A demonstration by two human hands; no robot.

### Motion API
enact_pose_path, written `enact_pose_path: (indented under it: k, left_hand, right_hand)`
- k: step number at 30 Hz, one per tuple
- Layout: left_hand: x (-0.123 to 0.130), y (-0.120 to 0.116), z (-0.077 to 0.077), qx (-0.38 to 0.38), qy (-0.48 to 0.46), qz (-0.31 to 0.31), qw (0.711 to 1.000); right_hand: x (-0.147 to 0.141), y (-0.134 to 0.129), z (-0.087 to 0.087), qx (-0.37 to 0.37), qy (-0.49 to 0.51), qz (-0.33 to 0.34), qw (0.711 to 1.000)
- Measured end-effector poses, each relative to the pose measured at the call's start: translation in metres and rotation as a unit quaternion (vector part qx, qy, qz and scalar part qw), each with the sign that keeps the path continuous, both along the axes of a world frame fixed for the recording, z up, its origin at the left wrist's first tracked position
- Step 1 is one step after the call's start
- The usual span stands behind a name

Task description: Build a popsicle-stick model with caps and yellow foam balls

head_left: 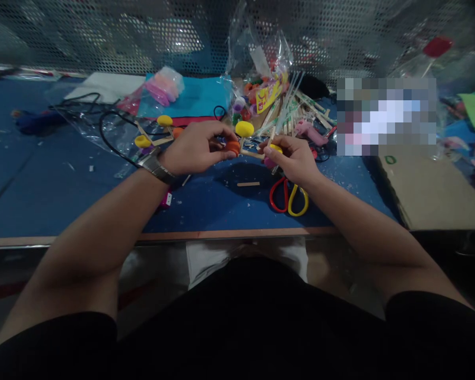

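Observation:
Between my hands hangs a small assembly of wooden sticks (252,154) and coloured round pieces, held above the blue table. My left hand (200,146), with a watch on its wrist, pinches the orange round piece (233,148) at its left end. At the other end, my right hand (291,158) has its fingers closed round a yellow and purple piece. A yellow round piece (244,129) tops the assembly between them. Behind my left hand stands a similar stick piece with yellow rounds (165,121). One loose stick (248,184) lies below the hands.
Scissors with red and yellow handles (298,201) lie by my right wrist. Farther back are a pink glue gun (311,132), many sticks, a clear bag of coloured pieces (257,97) and blue sheets (198,97). Cardboard (435,184) is at the right; a black cable (106,138) curves at the left.

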State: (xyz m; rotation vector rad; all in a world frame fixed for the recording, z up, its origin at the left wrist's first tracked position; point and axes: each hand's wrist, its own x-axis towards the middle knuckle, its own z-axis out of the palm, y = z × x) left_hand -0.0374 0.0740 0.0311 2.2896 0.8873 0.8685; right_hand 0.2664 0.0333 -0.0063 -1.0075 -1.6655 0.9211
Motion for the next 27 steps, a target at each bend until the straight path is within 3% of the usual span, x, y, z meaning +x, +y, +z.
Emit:
enact_pose_path:
  k: [7, 13, 27]
  left_hand:
    - [-0.0009, -0.0002, 0.0012, -0.018, -0.014, 0.009, 1.0]
    - [-0.0009, -0.0002, 0.0022, -0.025, -0.014, 0.015, 0.999]
    - [0.0004, -0.0015, 0.002, -0.03, -0.011, 0.007, 0.999]
  right_hand:
    - [0.0028, -0.0008, 0.0023, -0.067, 0.059, 0.042, 0.995]
    - [-0.001, -0.0016, 0.004, -0.068, 0.005, 0.013, 0.998]
    - [-0.0048, -0.0046, 0.0102, -0.093, 0.013, 0.009, 0.996]
